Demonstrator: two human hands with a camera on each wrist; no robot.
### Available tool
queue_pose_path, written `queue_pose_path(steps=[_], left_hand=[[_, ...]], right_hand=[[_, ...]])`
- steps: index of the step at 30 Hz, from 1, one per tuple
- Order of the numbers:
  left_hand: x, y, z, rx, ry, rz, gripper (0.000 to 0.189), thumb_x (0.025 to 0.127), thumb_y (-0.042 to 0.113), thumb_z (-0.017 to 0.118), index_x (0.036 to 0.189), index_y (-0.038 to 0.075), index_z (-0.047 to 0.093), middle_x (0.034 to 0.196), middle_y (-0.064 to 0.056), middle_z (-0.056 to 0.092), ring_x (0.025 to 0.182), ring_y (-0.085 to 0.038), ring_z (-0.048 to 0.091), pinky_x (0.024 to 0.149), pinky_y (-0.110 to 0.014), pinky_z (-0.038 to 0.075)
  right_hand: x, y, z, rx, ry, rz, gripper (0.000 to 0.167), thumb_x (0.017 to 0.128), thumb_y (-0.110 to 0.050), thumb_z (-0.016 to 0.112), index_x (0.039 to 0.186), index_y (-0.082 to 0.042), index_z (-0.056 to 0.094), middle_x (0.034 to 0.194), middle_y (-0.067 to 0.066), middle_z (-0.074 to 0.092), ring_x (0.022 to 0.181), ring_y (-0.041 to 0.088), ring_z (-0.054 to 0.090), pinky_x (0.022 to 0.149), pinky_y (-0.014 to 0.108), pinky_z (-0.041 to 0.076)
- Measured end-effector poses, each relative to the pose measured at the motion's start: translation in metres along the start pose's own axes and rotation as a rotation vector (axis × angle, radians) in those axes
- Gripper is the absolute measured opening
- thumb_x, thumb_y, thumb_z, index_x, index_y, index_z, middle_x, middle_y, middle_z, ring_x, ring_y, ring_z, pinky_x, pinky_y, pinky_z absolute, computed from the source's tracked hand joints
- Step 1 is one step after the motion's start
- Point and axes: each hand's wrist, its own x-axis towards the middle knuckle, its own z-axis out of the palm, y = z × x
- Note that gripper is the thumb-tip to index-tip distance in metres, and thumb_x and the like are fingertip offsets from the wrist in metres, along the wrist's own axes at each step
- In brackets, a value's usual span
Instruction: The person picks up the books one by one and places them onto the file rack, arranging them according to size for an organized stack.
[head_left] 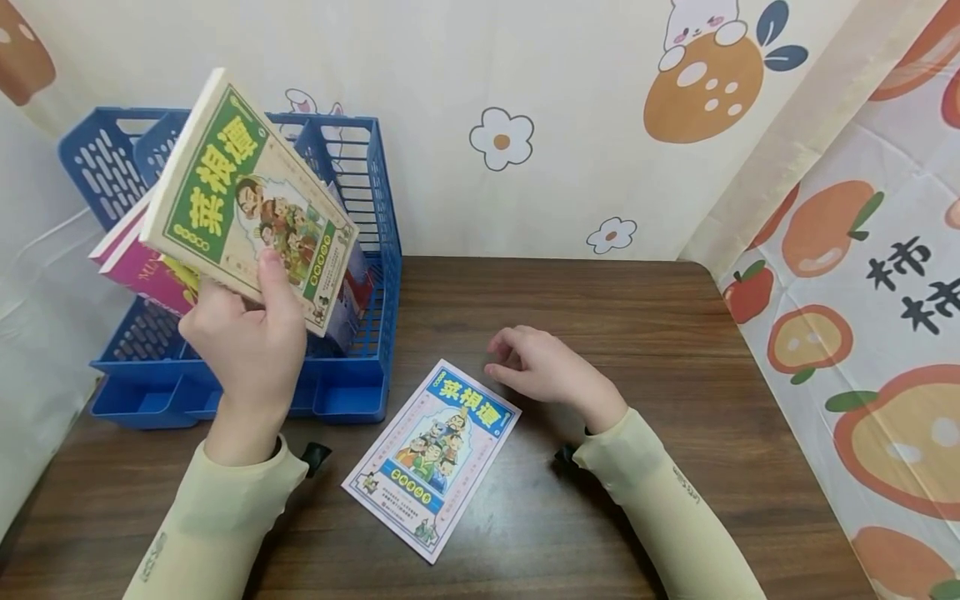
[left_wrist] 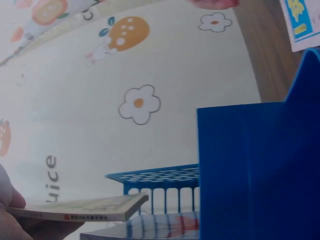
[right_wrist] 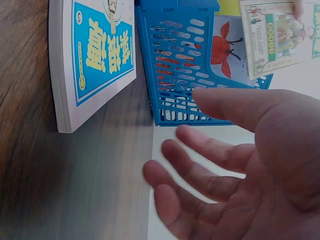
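My left hand grips a cream book with a green title panel, thumb on its front cover, tilted up before the blue file rack. Behind that book, a magenta book pokes out to the left at the rack. In the left wrist view the held book shows edge-on. A pink book with a blue title panel lies face up on the table between my arms. My right hand hovers beside its upper right corner, fingers loosely bent and holding nothing; the right wrist view shows the fingers spread apart.
More books stand in the rack, one with a red figure on its cover. Small trays run along the rack's front. A patterned curtain hangs behind the wooden table, and another fruit-print cloth borders its right side.
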Motion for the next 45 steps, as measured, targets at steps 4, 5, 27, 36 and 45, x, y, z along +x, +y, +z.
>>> queue_pose_path(steps=[4, 5, 27, 36, 45], left_hand=[[0.000, 0.001, 0.001, 0.003, -0.008, 0.012, 0.041, 0.110, 0.027, 0.065, 0.145, 0.006, 0.068, 0.138, 0.004, 0.074, 0.119, -0.022, 0.075, 0.097, -0.033, 0.062], [-0.001, -0.001, 0.002, 0.018, -0.021, 0.020, 0.041, 0.111, 0.027, 0.064, 0.144, 0.004, 0.069, 0.136, 0.001, 0.076, 0.117, -0.024, 0.077, 0.093, -0.039, 0.064], [-0.025, -0.041, 0.041, 0.191, -0.423, -0.019, 0.032, 0.113, 0.011, 0.059, 0.133, -0.013, 0.064, 0.119, -0.035, 0.074, 0.092, -0.052, 0.078, 0.073, -0.066, 0.063], [-0.027, -0.040, 0.039, 0.242, -0.515, -0.073, 0.032, 0.111, 0.010, 0.061, 0.133, -0.013, 0.065, 0.119, -0.036, 0.074, 0.091, -0.055, 0.077, 0.067, -0.066, 0.063], [-0.004, -0.024, 0.011, 0.316, -0.597, -0.118, 0.046, 0.111, 0.031, 0.062, 0.100, -0.010, 0.077, 0.093, -0.032, 0.077, 0.050, -0.041, 0.067, 0.034, -0.033, 0.037]], right_hand=[[-0.001, -0.001, 0.002, -0.049, -0.047, 0.059, 0.038, 0.102, -0.035, 0.079, 0.128, -0.009, 0.072, 0.111, 0.006, 0.071, 0.092, 0.019, 0.065, 0.084, 0.038, 0.060], [-0.001, -0.001, 0.003, -0.058, -0.057, 0.070, 0.040, 0.102, -0.037, 0.080, 0.129, -0.009, 0.072, 0.112, 0.006, 0.071, 0.093, 0.020, 0.065, 0.086, 0.039, 0.061], [-0.004, -0.027, 0.028, -0.221, -0.166, 0.219, 0.085, 0.078, -0.059, 0.097, 0.140, -0.007, 0.070, 0.124, 0.008, 0.069, 0.103, 0.023, 0.063, 0.099, 0.044, 0.057], [-0.010, -0.043, 0.040, -0.295, -0.175, 0.236, 0.093, 0.071, -0.062, 0.100, 0.133, 0.001, 0.068, 0.111, 0.010, 0.063, 0.095, 0.025, 0.059, 0.088, 0.045, 0.058], [-0.014, -0.051, 0.055, -0.400, -0.120, 0.229, 0.102, 0.063, -0.069, 0.100, 0.122, 0.005, 0.062, 0.106, 0.012, 0.054, 0.096, 0.028, 0.052, 0.084, 0.045, 0.059]])
